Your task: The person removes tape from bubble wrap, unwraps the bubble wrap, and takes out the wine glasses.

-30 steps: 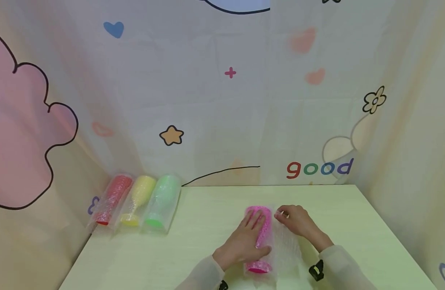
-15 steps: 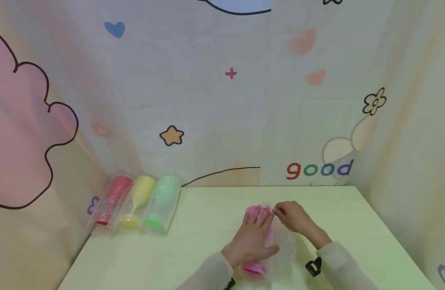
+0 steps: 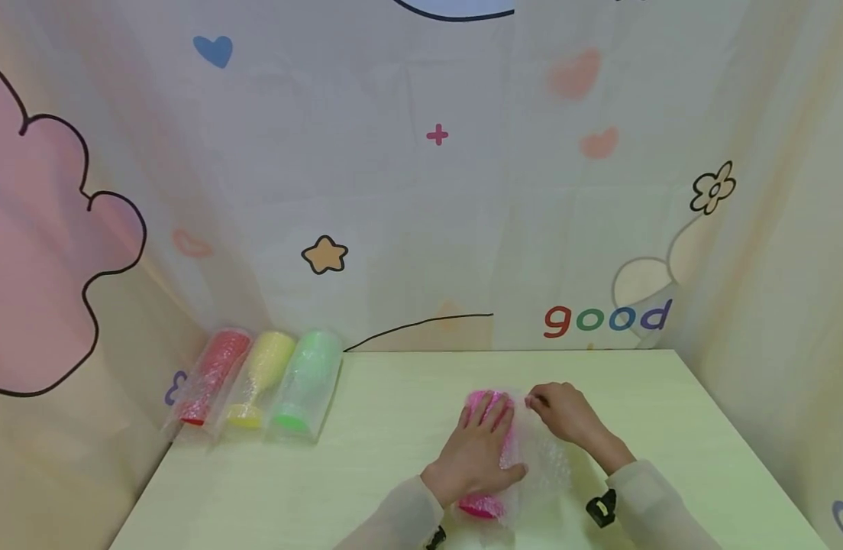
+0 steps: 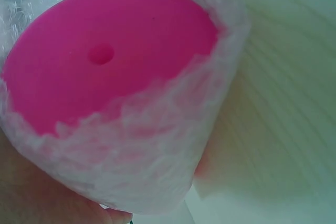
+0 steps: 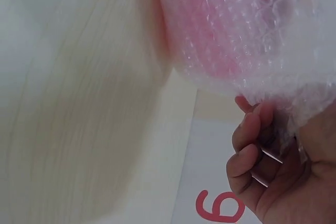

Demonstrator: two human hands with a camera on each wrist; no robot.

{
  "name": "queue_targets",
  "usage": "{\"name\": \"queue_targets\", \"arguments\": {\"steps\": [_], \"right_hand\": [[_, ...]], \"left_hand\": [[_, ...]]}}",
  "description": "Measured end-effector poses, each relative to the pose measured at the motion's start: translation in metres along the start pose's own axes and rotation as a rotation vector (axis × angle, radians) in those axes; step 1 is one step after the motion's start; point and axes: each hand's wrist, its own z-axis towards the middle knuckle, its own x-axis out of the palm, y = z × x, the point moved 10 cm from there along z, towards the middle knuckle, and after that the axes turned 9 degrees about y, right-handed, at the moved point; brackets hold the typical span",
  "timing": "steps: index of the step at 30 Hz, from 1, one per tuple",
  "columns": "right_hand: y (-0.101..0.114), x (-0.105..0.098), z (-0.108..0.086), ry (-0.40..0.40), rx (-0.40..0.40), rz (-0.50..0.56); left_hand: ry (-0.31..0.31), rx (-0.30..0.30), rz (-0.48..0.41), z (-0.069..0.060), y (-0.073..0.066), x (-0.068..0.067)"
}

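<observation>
Backdrop (image 3: pixel 387 168) reading "good", table (image 3: pixel 353 481), hands (image 3: pixel 473 454) (image 3: pixel 566 414) on bubble wrap (image 3: pixel 548 462) around pink object (image 3: pixel 481 506)

One red bundle (image 3: pixel 215 378), one yellow bundle (image 3: pixel 262 378), one green bundle (image 3: pixel 308 382) and one pink bundle (image 3: pixel 483 506) make four wrapped bundles on one table (image 3: pixel 366 473). There are one left hand (image 3: pixel 473 454) and one right hand (image 3: pixel 566 412), two in all, plus two sleeves (image 3: pixel 658 504) and two black objects (image 3: pixel 602 508) near them. The cloth (image 3: pixel 394 176) behind carries one blue heart (image 3: pixel 214 51), three reddish hearts (image 3: pixel 576 74), one orange star (image 3: pixel 324 255), one plus sign (image 3: pixel 437 135), one outlined flower (image 3: pixel 713 189) and four letters (image 3: pixel 623 318).
</observation>
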Motion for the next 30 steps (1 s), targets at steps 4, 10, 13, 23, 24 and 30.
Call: {"name": "queue_targets", "arguments": {"steps": [4, 10, 13, 23, 24, 30], "right_hand": [[-0.006, 0.001, -0.002, 0.005, 0.011, 0.005], [-0.013, 0.004, -0.005, 0.017, 0.046, 0.02], [-0.017, 0.006, -0.007, 0.023, 0.063, 0.029], [-0.025, 0.01, -0.008, 0.037, 0.066, 0.049], [-0.026, 0.01, -0.008, 0.039, 0.065, 0.054], [-0.032, 0.014, -0.009, 0.048, 0.079, 0.068]], "left_hand": [[-0.007, -0.007, -0.011, -0.002, 0.001, -0.001], [-0.01, -0.014, -0.046, -0.004, 0.003, 0.002], [-0.008, -0.024, -0.071, -0.005, 0.004, 0.005], [-0.048, -0.028, -0.097, -0.011, 0.003, 0.003], [-0.049, -0.031, -0.096, -0.012, 0.002, 0.003], [-0.064, -0.034, -0.096, -0.015, 0.002, 0.003]]}}
